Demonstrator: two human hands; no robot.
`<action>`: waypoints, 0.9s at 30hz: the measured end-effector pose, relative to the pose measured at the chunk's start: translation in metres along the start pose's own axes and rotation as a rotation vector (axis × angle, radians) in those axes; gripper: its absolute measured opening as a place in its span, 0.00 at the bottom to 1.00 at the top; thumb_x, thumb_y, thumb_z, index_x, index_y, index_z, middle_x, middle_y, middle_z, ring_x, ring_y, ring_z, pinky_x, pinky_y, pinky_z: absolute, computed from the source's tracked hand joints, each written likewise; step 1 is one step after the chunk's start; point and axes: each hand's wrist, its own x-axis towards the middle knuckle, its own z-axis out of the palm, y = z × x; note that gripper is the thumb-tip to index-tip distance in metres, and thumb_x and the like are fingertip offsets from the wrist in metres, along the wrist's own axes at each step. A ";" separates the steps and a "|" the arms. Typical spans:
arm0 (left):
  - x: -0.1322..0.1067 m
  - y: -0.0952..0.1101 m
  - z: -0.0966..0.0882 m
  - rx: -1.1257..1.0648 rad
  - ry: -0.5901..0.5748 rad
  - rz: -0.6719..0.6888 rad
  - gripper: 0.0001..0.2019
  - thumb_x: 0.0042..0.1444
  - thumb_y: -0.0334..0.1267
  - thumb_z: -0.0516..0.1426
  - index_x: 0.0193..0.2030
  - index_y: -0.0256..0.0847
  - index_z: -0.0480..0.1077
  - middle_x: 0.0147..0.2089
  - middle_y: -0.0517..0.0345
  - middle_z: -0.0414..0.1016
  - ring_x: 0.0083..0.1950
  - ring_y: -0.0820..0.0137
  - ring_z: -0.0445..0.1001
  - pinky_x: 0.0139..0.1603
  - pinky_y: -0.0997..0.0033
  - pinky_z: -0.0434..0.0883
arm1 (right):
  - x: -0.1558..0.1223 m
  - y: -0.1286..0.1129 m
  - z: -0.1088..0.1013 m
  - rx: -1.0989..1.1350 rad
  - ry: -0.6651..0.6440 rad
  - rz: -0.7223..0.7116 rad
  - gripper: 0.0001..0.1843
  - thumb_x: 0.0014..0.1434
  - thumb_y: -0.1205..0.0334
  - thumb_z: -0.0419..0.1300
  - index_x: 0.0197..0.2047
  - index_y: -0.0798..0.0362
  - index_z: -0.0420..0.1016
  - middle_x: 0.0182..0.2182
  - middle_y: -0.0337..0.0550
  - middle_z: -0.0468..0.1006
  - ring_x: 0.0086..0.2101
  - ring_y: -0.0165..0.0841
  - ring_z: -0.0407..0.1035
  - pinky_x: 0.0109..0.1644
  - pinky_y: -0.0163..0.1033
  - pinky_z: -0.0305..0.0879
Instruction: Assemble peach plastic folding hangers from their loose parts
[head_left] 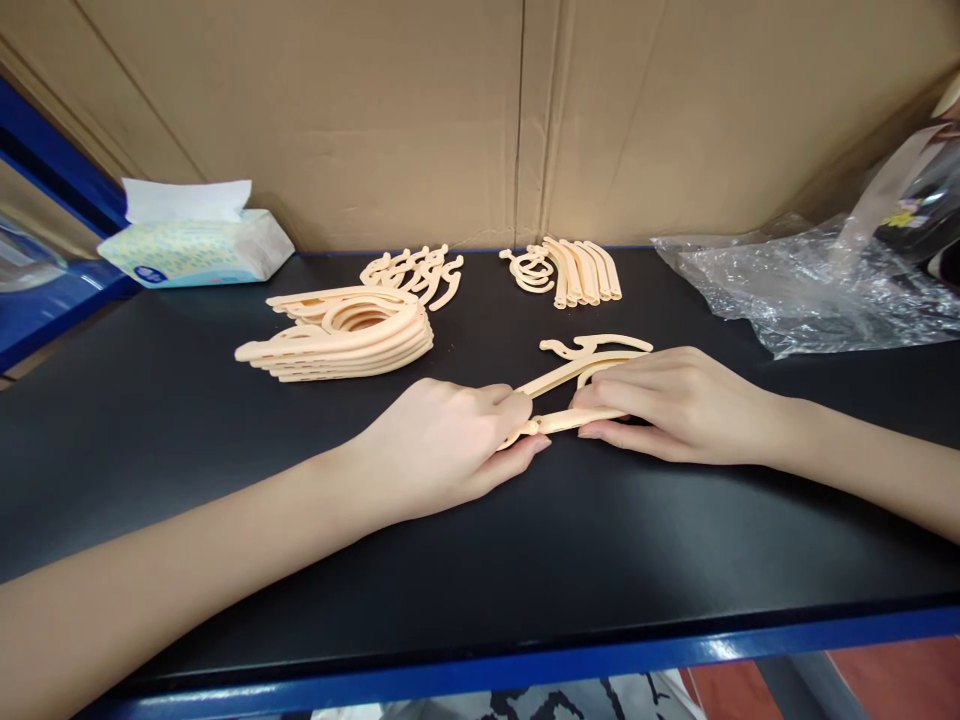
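Note:
My left hand (457, 435) is closed on the left end of a cream plastic hanger piece (564, 419), low over the table. My right hand (675, 405) pinches the same piece farther right, its fingers hiding that end. Just behind it lies a longer cream hanger arm (555, 375), partly covered by both hands. A small cream hook piece (596, 346) rests beyond that arm. Whether the parts in my hands are joined is hidden by my fingers.
The black tabletop (480, 580) carries a stack of hanger arms (337, 345) at left, loose hooks (416, 272), curved rings (531, 268) and several hanger arms (583, 272) behind. A tissue pack (199, 250), clear plastic bag (795, 290) and cardboard wall (420, 120) border it.

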 end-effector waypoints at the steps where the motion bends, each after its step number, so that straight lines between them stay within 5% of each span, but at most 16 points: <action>1: 0.000 0.000 0.000 -0.004 -0.003 0.000 0.14 0.68 0.43 0.48 0.34 0.39 0.65 0.31 0.61 0.72 0.24 0.71 0.71 0.23 0.70 0.55 | 0.000 0.000 0.000 0.003 -0.005 0.003 0.13 0.70 0.58 0.50 0.42 0.53 0.73 0.32 0.42 0.80 0.32 0.31 0.73 0.35 0.34 0.65; 27: 0.000 -0.002 0.002 -0.014 0.019 0.015 0.14 0.68 0.43 0.48 0.34 0.40 0.65 0.30 0.63 0.70 0.23 0.69 0.69 0.23 0.69 0.55 | -0.001 0.001 0.001 0.057 -0.038 0.050 0.11 0.69 0.59 0.51 0.40 0.54 0.70 0.34 0.40 0.77 0.32 0.29 0.71 0.35 0.34 0.61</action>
